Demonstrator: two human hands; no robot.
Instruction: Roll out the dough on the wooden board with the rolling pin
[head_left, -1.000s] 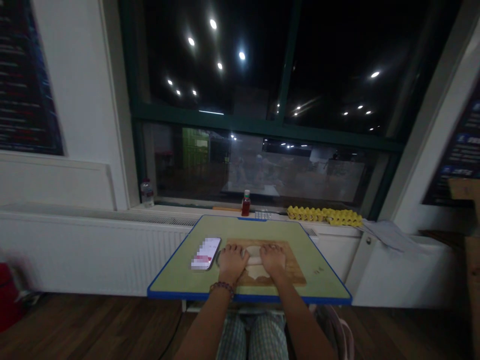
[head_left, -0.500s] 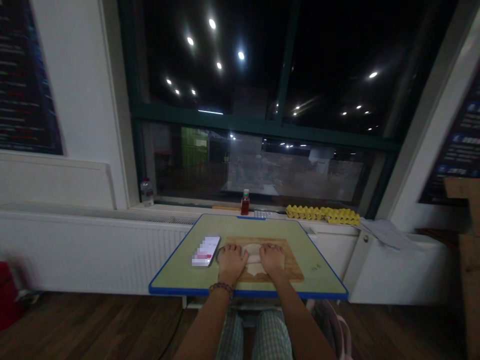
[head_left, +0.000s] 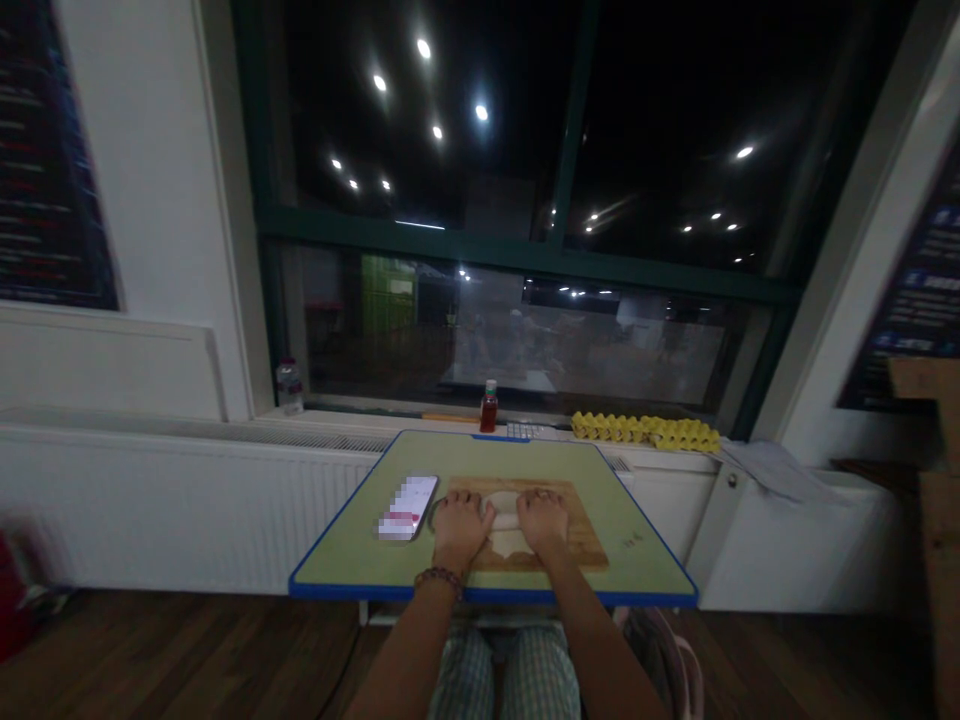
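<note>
A flat, pale sheet of dough (head_left: 511, 543) lies on a wooden board (head_left: 589, 535), its near edge uneven. Across the dough runs a pale rolling pin (head_left: 507, 522), mostly covered at both ends by my hands. My left hand (head_left: 459, 528) is closed over the left end, thumb pointing inward along it. Over the right end, my right hand (head_left: 545, 520) is closed too, with its knuckles up. Both palms face down, and the fingertips are hard to make out. A dark rounded edge of something shows just left of my left hand.
The small green table (head_left: 337, 555) has a blue rim. A phone (head_left: 409, 507) lies left of the board. Beyond the table, the windowsill holds a bottle of red-brown liquid (head_left: 489, 408), yellow egg trays (head_left: 645, 431) and a clear bottle (head_left: 289, 388). White radiators (head_left: 187, 505) flank the table.
Both hands stay on the rolling pin in nearly the same place on the dough. The whole view has shifted slightly.
</note>
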